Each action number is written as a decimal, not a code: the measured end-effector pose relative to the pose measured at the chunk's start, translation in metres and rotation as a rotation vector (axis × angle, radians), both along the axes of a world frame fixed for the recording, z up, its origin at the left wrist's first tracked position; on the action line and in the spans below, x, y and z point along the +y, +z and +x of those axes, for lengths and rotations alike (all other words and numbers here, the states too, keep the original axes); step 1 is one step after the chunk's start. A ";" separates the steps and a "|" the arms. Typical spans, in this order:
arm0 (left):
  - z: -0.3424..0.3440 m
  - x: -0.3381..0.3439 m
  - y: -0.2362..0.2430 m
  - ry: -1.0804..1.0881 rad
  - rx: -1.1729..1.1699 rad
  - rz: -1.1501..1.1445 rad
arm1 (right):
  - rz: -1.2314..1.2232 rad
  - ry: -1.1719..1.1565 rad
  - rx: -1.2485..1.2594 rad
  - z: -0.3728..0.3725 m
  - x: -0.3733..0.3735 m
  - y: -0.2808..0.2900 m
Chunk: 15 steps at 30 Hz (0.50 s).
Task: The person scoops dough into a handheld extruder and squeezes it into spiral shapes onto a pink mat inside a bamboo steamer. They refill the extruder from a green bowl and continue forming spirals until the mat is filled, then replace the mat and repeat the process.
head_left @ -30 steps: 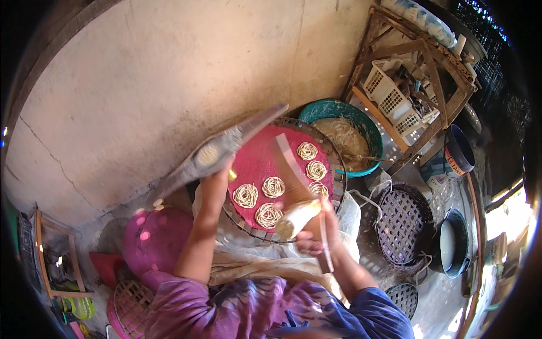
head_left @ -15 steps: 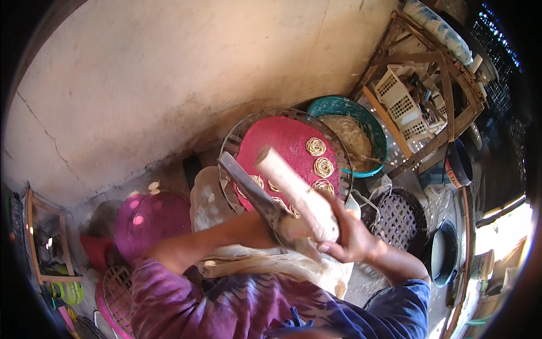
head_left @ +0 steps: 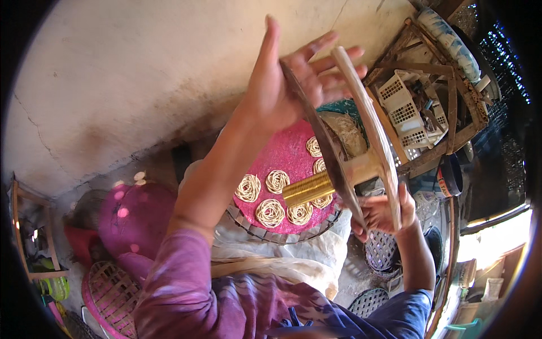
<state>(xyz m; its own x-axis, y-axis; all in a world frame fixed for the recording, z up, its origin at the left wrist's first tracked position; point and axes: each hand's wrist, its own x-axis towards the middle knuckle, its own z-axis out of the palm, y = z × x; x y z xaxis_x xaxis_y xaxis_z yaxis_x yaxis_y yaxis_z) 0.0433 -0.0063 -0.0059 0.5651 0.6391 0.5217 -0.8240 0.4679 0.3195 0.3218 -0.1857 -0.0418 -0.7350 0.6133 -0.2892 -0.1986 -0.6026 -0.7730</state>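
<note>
**Seven coils on the red mat, press up in the air**

Left hand (head_left: 276,96): fingers splayed, thumb raised well apart, gripping nothing that I can make out. The palm lies alongside the upper end of a dark bar (head_left: 308,104) — whether it touches, I cannot tell. Right hand (head_left: 375,213): fingers curled about the lower ends of that bar and a light bar (head_left: 376,127); which finger bears on which is hidden.

Both bars belong to a two-bar wooden dough press (head_left: 339,172), held tilted above the right side of the mat. Between them shows a pale plunger (head_left: 361,168); a ribbed brass barrel (head_left: 307,189) points down and left over the mat. No strand visible hanging from it.

Below, on the round red mat (head_left: 288,150), seven coils of pale dough strands (head_left: 270,213), whole and separately laid as far as they show. They follow the right and lower parts; red surface shows at upper left. My judgement — partway through a batch, with room for more coils there.

Farther out: a slatted tray (head_left: 282,240) under the mat, pale cloth (head_left: 327,248) nearer the body, a teal basin (head_left: 341,106) of pale dough (head_left: 350,133) behind the press, and a white plastic crate (head_left: 402,107) to the right.
</note>
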 end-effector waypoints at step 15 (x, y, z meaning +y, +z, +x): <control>0.060 0.113 -0.168 0.143 -0.257 -0.179 | 0.165 -0.224 -0.905 -0.013 0.085 -0.010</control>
<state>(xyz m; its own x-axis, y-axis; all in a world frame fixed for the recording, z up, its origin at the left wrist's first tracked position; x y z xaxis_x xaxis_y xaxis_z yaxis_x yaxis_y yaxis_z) 0.1030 0.1070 -0.1734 0.3276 0.7969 0.5075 -0.9284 0.3713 0.0161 0.3089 -0.1004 -0.0521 -0.1346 0.7970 -0.5888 0.4203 -0.4922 -0.7623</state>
